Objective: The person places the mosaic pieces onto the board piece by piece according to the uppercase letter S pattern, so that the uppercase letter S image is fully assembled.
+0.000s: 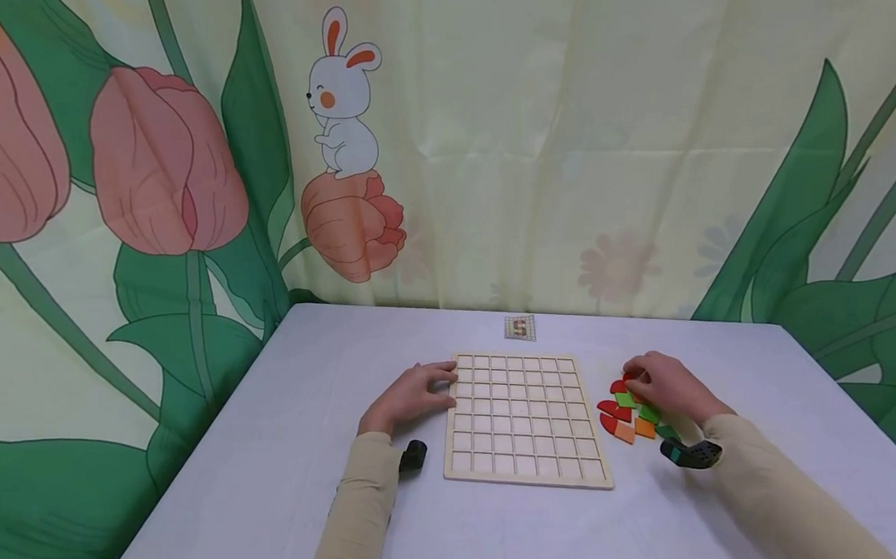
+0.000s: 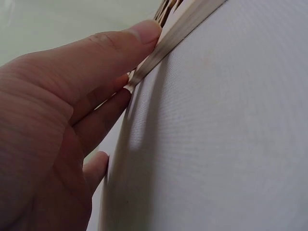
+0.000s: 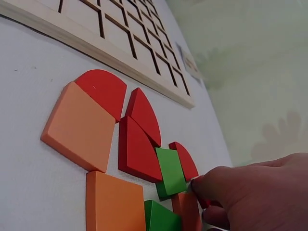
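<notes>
On the white table lies a pale wooden grid board (image 1: 528, 481) with rows of square cells. My left hand (image 1: 414, 396) rests at its left edge; thumb and fingers, fairly straight, touch the wooden side in the left wrist view. Right of the board my right hand (image 1: 670, 386) reaches down with curled fingers over a group of coloured blocks. Its thumb and fingertips pinch a red block (image 3: 204, 202), mostly hidden by the hand. Close by lie red quarter-circle blocks (image 3: 137, 150), a green block (image 3: 170, 169), a dark orange block (image 3: 186, 211) and a lighter orange block (image 3: 82, 126).
A small card with a printed grid picture (image 1: 520, 328) lies behind the board. At the table's back edge hangs a curtain (image 1: 502, 144) with tulips and a rabbit. Black wrist devices sit by the left sleeve (image 1: 363, 500) and the right sleeve (image 1: 772, 474).
</notes>
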Action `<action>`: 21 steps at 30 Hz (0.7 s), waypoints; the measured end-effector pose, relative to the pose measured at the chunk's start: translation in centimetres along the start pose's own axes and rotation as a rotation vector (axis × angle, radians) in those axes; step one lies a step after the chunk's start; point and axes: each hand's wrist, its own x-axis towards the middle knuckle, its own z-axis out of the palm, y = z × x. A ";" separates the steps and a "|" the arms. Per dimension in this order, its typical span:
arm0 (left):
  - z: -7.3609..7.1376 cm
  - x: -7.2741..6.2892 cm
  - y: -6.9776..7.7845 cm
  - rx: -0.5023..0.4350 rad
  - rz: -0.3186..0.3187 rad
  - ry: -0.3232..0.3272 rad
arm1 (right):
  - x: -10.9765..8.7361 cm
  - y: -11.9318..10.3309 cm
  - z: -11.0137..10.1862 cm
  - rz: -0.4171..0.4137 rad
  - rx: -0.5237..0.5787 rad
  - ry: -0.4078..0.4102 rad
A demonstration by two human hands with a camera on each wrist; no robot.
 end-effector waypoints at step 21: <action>-0.1 0.0 -0.1 -0.004 0.011 -0.006 | 1.8 -0.8 0.2 0.070 0.047 0.030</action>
